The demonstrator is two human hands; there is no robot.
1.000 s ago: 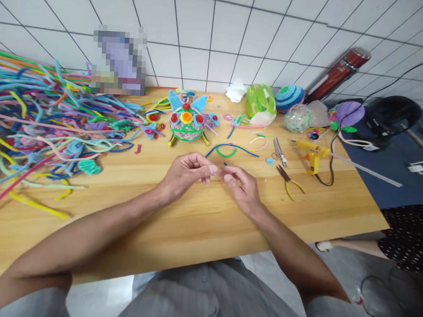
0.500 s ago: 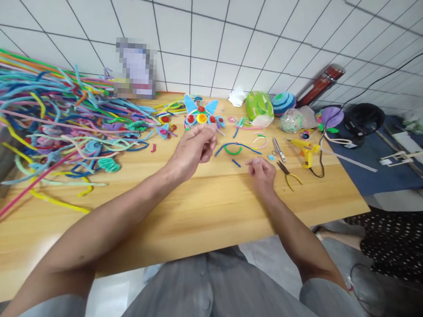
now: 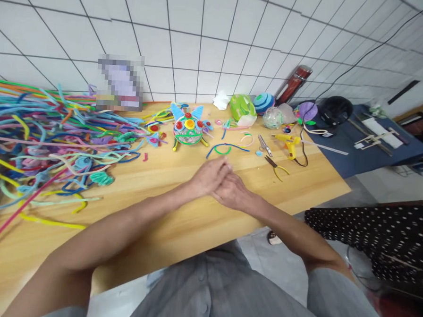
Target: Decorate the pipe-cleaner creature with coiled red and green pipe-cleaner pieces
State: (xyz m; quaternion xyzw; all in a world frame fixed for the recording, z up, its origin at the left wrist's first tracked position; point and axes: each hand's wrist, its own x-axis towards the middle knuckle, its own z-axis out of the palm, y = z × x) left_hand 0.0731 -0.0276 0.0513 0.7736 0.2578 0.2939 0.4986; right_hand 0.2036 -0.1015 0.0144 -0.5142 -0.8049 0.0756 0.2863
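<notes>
Over the middle of the table, my left hand (image 3: 207, 177) and my right hand (image 3: 234, 193) are pressed together. The fingers of both are closed against each other, and anything between them is hidden. Just beyond them lie a bent blue pipe cleaner (image 3: 233, 146) and a curved green pipe cleaner (image 3: 222, 152). Farther back stands a round pipe-cleaner figure (image 3: 188, 133) with blue ears, red and yellow discs and yellow feet. Yellow-handled pliers (image 3: 276, 168) rest to the right of my hands.
Piled pipe cleaners (image 3: 56, 145) cover the table's left side. To the right are a yellow glue gun (image 3: 288, 144) with a cord, scissors (image 3: 265, 145), a green packet (image 3: 242, 108) and a red flask (image 3: 295, 85) by the tiled wall. A person's dotted garment (image 3: 363, 237) shows beyond the table's right edge.
My hands were close together at first, then moved apart, the left rising in front of the figure. Now they have come together again. The short blue piece between them is out of sight.
</notes>
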